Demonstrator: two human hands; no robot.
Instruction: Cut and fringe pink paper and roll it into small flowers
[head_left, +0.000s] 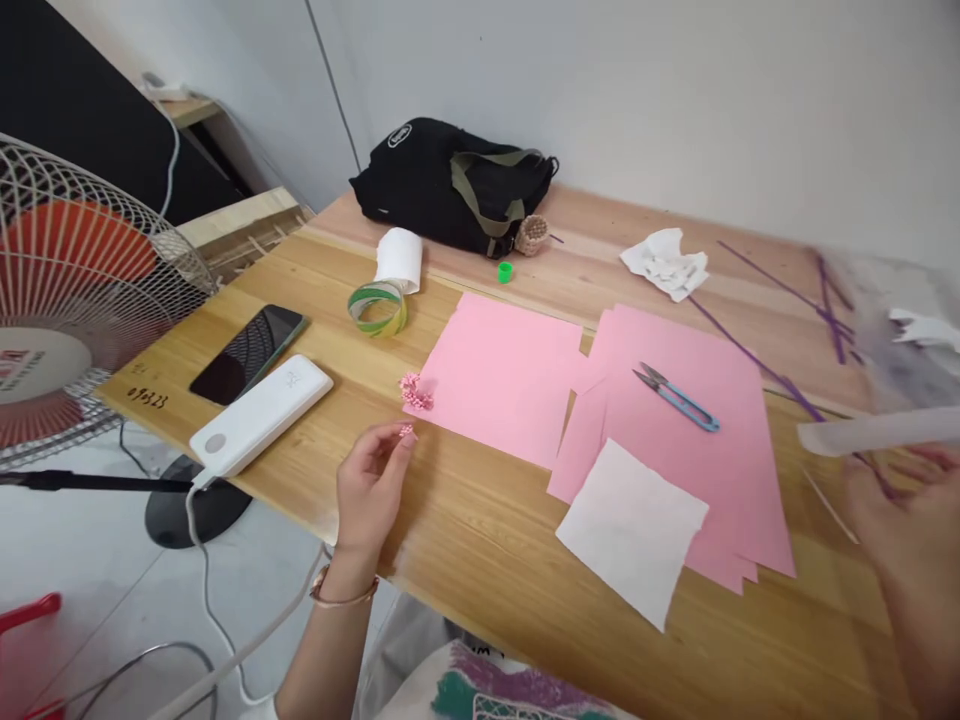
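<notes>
Head view: left hand (371,490) pinches a pink piece (407,431); a light grip suits it. Right hand (904,520), blurred: grip unclear.

Small craft workspace, indoors; can't tell if home or studio. Evidence: wood-grain tbl (480,530) vs. plain pale wall (675,90), w/ pink paper (502,375), blue-handled snips (686,404), purple strips (802,398) & green-yellow tape roll (395,318) spread about. Handwritten no. (148,398) on tabletop. Casual, lived-in feel: tissue roll (399,258), phone (247,352), pwr bank (262,415), blk bag (420,180) share same surface. Caged fan (45,358) alongside, L; pale floor (112,535) below, cables trailing.
</notes>
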